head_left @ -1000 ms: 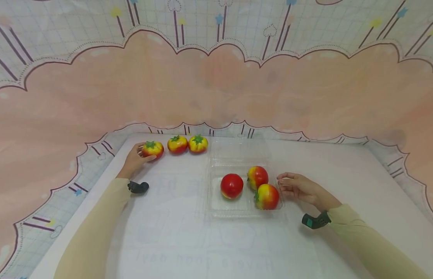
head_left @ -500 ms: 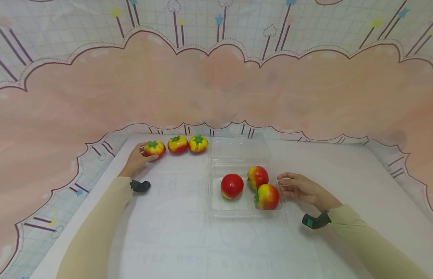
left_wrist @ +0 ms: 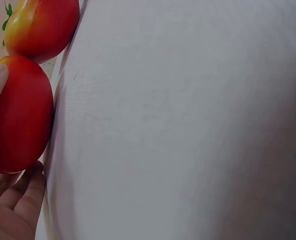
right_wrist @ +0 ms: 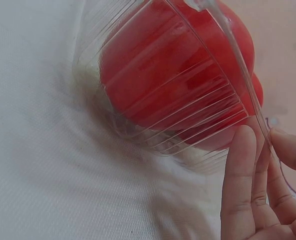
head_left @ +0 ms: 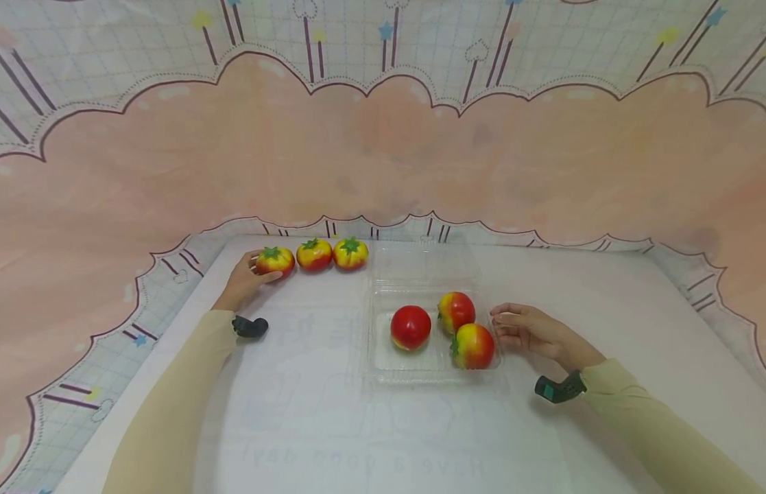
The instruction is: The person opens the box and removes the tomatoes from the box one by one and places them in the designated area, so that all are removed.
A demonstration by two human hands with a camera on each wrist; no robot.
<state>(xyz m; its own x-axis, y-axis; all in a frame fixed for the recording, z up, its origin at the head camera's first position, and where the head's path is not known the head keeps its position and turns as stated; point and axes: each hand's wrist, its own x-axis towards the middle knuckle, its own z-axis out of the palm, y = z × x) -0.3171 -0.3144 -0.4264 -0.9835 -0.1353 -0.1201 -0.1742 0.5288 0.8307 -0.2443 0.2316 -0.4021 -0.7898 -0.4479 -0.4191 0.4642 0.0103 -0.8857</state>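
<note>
In the head view my left hand (head_left: 243,283) holds a red and yellow tomato (head_left: 275,262) with a green leafy top, thumb on the near side and fingers behind. The left wrist view shows the thumb over the tomato's red side (left_wrist: 22,115), fingertips below it. A second tomato (head_left: 314,256) and a third (head_left: 350,254) stand to its right in a row. My right hand (head_left: 531,333) pinches the right rim of a clear plastic box (right_wrist: 163,100) between thumb and fingers. Inside the box lie a red tomato (head_left: 410,328) and two red-yellow ones (head_left: 457,312).
The box's clear lid (head_left: 422,264) lies folded back behind it. A white cloth with faint lettering covers the table (head_left: 333,425). A patterned curtain (head_left: 383,151) hangs along the back. Each wrist wears a small black camera (head_left: 252,327).
My left hand has shifted slightly to the right with its tomato, bringing it closer to the second in the row. The right hand and the box have stayed in place.
</note>
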